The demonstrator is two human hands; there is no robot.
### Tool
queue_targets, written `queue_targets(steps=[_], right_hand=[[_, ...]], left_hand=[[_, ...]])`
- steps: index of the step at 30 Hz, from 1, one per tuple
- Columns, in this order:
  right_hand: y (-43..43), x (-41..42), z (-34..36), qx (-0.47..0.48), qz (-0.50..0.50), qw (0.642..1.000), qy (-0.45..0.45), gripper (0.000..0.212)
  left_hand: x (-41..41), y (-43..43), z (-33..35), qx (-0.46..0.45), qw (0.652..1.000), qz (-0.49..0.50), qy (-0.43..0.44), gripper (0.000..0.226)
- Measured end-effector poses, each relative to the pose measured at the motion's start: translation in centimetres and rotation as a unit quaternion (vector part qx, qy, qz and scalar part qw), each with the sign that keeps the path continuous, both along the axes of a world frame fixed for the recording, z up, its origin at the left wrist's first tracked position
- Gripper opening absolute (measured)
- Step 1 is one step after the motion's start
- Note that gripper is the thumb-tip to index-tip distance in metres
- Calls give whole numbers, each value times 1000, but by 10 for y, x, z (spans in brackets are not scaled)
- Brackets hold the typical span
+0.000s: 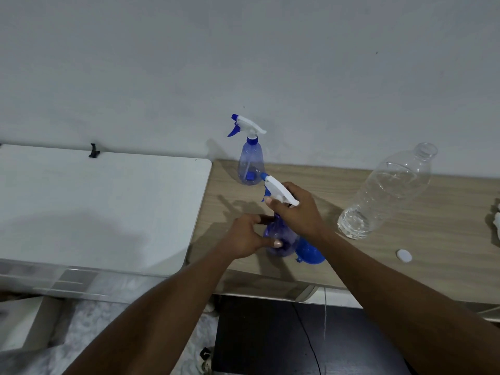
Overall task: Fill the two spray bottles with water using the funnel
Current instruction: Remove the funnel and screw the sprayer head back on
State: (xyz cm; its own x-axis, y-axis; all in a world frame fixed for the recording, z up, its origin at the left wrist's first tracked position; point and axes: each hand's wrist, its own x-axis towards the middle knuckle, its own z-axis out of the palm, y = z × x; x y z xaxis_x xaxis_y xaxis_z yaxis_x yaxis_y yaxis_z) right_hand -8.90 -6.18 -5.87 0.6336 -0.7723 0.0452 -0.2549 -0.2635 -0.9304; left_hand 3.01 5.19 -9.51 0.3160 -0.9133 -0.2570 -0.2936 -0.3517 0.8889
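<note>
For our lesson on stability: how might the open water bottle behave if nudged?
The water bottle is tall and only part full, so it probably tips easily. With its cap off, it would likely spill. Thin clear walls suggest it dents.

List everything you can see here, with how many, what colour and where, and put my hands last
spray bottle: 1, clear blue with white and blue trigger head, upright at the back of the wooden table by the wall
held spray bottle: 1, clear blue, white trigger head, near the table's front, in both hands
funnel: 1, blue, on the table just right of the held bottle
water bottle: 1, clear plastic, uncapped, part filled, on the right of the table
cap: 1, white, on the table in front of the water bottle
wooden table: 1, light brown, right half
white table: 1, white, left
left hand: grips the held bottle's body
right hand: grips its trigger head
</note>
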Motion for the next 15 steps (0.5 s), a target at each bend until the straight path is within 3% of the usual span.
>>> queue_targets(steps=[4,6,9,13,15], right_hand=[[11,2,9,77,-10,997,-25,22],[12,-2,15,96,-14,995,-19,18],[8,-17,18,128,26,991,30,15],[12,-37,13,133,103,976,139,11],[18,-41,11,189,118,960,169,6]], left_hand=[[-12,3,9,2,999,-42,19,62],[-10,7,14,26,996,-49,69,64],[11,19,15,79,991,14,110,52],[55,44,-7,119,977,132,-117,31],[67,55,-16,123,967,158,-159,35]])
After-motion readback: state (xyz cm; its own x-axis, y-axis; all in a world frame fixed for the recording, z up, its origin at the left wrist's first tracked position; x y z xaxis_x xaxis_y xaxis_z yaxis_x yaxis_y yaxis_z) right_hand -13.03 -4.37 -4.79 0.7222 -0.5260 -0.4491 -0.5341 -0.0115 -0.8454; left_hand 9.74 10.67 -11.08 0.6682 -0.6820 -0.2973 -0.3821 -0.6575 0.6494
